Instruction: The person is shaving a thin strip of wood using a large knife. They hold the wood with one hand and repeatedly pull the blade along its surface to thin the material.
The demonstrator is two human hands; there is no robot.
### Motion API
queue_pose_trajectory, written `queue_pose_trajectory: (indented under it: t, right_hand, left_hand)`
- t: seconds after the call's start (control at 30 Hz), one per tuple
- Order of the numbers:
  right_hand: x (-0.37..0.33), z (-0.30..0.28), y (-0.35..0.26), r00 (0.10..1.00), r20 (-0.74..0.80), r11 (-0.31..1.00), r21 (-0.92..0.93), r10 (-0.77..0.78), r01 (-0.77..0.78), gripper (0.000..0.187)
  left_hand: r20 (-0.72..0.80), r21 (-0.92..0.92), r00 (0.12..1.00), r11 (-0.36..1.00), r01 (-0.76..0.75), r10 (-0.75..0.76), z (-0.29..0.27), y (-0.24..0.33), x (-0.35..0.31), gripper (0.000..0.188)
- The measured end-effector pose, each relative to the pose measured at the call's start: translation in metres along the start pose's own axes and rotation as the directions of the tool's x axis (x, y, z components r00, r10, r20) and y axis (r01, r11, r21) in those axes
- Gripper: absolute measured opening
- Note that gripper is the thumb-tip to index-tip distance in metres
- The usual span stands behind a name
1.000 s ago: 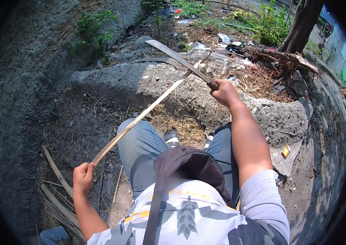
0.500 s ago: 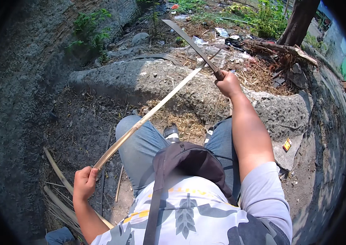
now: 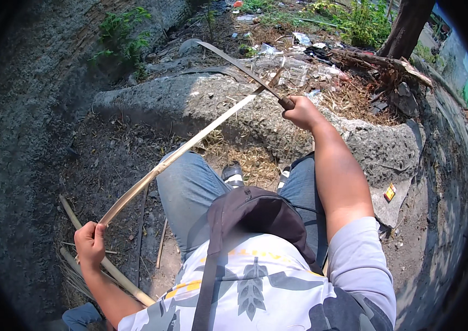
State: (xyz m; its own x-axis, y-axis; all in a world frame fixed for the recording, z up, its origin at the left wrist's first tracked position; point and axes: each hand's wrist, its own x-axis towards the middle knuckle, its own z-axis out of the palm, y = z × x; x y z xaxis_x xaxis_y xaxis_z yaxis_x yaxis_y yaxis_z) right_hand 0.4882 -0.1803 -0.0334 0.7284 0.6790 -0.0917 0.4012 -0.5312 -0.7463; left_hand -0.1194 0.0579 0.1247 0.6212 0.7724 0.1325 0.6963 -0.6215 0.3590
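Left fingers [image 3: 85, 233] grip pale strip [image 3: 189, 144], hiding its end; right fingers [image 3: 296, 108] grip machete [image 3: 239, 65], handle [image 3: 286, 103] partly covered.

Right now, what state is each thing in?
Long pale wooden strip: slanted, slightly bowed.
Long brown-handled metal blade: crossing the strip's far part.
Left hand: closed on the strip's near end.
Right hand: closed on the blade's handle.
Dark fabric bag: worn.
Small yellow packet: lying down.

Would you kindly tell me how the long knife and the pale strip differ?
The long knife has a grey blade; the pale strip is mostly cream. The strip is longer than the knife. The right hand grips the knife, the left hand the strip. Both are slender.
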Motion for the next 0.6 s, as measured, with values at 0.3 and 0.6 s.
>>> queue_pose_trajectory:
  t: [0.3,0.6]
  right_hand:
    - [-0.01,0.009,-0.017,0.996,-0.071,0.999,-0.009,-0.046,0.045,0.031]
    - [-0.026,0.017,-0.053,0.831,0.023,0.687,-0.549,-0.556,0.475,0.01]
  left_hand:
    - [-0.262,0.272,0.914,0.932,-0.239,0.31,0.023,0.008,0.007,0.039]
    - [-0.14,0.146,0.973,0.976,-0.162,0.182,0.053,0.012,0.01,0.039]
